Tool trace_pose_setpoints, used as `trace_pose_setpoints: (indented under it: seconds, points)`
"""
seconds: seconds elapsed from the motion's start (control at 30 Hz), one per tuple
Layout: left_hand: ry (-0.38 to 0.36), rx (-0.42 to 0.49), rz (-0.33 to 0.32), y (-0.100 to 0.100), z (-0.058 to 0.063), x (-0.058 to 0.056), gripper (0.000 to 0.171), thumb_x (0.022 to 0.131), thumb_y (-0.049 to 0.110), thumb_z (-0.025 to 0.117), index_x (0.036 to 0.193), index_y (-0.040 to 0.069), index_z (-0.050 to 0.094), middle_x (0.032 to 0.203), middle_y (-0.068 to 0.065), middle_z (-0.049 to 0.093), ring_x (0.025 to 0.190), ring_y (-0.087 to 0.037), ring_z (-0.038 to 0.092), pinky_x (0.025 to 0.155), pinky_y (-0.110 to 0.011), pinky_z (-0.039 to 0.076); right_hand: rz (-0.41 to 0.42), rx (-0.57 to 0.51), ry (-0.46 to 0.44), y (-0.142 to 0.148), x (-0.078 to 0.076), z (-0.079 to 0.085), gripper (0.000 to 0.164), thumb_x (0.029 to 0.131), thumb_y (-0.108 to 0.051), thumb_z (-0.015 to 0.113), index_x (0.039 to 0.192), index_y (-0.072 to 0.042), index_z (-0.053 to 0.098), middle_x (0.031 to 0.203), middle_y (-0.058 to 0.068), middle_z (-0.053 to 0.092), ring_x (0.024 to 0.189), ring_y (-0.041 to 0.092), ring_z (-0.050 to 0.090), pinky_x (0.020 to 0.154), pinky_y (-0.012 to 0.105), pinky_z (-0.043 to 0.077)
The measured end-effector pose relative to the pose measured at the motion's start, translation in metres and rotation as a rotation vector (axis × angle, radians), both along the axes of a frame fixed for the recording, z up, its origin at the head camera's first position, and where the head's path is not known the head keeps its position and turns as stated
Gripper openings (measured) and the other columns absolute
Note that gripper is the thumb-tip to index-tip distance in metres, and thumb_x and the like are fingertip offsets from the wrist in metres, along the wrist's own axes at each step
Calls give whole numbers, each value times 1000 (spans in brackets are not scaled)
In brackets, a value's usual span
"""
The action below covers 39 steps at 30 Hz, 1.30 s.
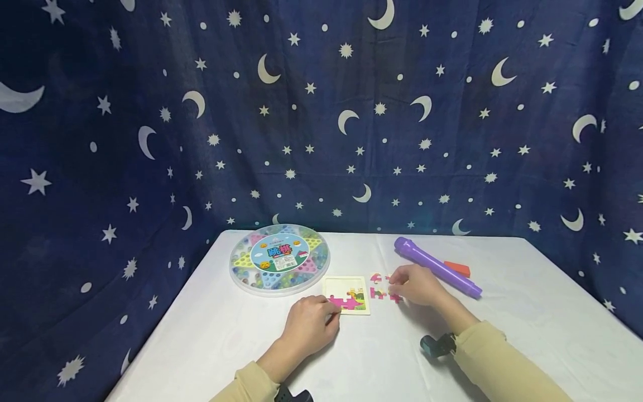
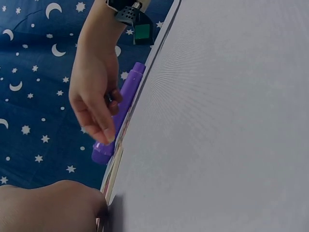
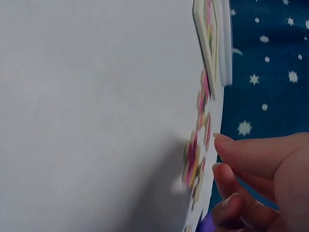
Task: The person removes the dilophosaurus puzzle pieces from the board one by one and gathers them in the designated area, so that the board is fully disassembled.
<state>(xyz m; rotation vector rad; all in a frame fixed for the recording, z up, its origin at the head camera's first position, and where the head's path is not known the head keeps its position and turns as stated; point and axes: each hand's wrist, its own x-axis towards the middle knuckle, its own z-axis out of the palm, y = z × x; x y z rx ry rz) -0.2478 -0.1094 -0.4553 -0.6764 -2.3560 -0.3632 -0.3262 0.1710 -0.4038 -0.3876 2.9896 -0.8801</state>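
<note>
A small jigsaw tray [image 1: 364, 296] with a cream frame lies on the table, partly filled with pink, green and yellow pieces. My left hand [image 1: 312, 322] holds its near left corner, with the fingertips over the frame. Right of the tray lie several loose jigsaw pieces [image 1: 378, 293], mostly pink. My right hand [image 1: 416, 286] hovers over the rightmost of them, fingers bent and hiding part of them. In the right wrist view a gap shows between thumb and index finger [image 3: 251, 157], with nothing in it; the loose pieces [image 3: 192, 157] lie beside the fingertips.
A round, clear-lidded Chinese checkers set [image 1: 279, 259] with marbles stands behind and left of the tray. A purple tube-shaped toy [image 1: 437, 267] lies behind the right hand, beside a red-orange block [image 1: 458, 269]. A dark blue star-and-moon curtain [image 1: 321, 111] hangs behind the white table [image 1: 382, 357].
</note>
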Motion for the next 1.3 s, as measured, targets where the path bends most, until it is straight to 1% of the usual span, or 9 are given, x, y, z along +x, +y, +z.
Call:
trace_pose_setpoints:
  seconds: [0.07,0.2,0.33,0.47,0.57,0.67,0.87,1.13,1.3]
  points:
    - [-4,-5,-5,0,0,0,4,82,23,80,85,20,81,72,6,65,66,-15,62,64,-36,52,14,-6,10,-8,0,1,9,87,-17,81,91,-15,72,81,-3,65,73,17,56,65,34,46]
    - [-5,-9,-9,0,0,0,8,83,23,80,90,19,80,73,7,63,68,-15,61,66,-36,51,46,-36,-6,-24,3,4,8,89,-15,79,94,-14,74,84,-3,67,71,17,57,62,33,49]
    - [-8,-23,-7,0,0,1,13,86,25,78,98,20,80,76,6,63,71,-16,60,64,-35,49,89,-5,20,-36,5,6,8,89,-16,78,96,-14,75,86,-5,69,75,16,58,69,37,49]
    - [-45,-59,-13,0,0,1,18,89,26,75,106,27,80,82,5,61,76,-16,58,66,-35,46,137,25,49,-44,5,6,9,90,-15,77,98,-14,76,88,-6,70,80,14,60,77,41,49]
    - [-91,-98,-17,-1,1,2,24,91,24,74,112,33,79,84,5,57,79,-15,54,69,-34,43,174,33,52,-48,5,3,11,90,-13,76,101,-14,77,90,-6,71,85,17,62,83,45,50]
    - [-122,-136,-14,-1,1,2,28,91,22,72,115,37,78,85,5,53,81,-14,51,71,-33,41,210,51,70,-52,5,1,14,90,-11,75,103,-14,78,93,-4,72,96,22,66,92,50,49]
    - [-120,-147,-10,0,2,2,27,93,23,72,115,37,78,86,5,53,82,-15,51,72,-33,41,244,69,111,-61,7,-2,18,91,-5,72,103,-15,79,100,-1,70,108,30,65,99,52,47]
    - [-126,-145,-6,0,2,3,28,92,24,72,116,37,79,85,5,52,81,-14,50,71,-32,41,255,135,77,-69,7,-3,19,95,-9,70,110,-17,78,109,2,68,114,30,63,102,51,46]
    - [-138,-142,-5,0,2,3,28,92,24,72,116,37,79,85,5,51,81,-14,50,72,-33,41,262,150,34,-71,6,-1,17,94,-8,71,109,-15,76,111,4,70,117,32,62,104,52,45]
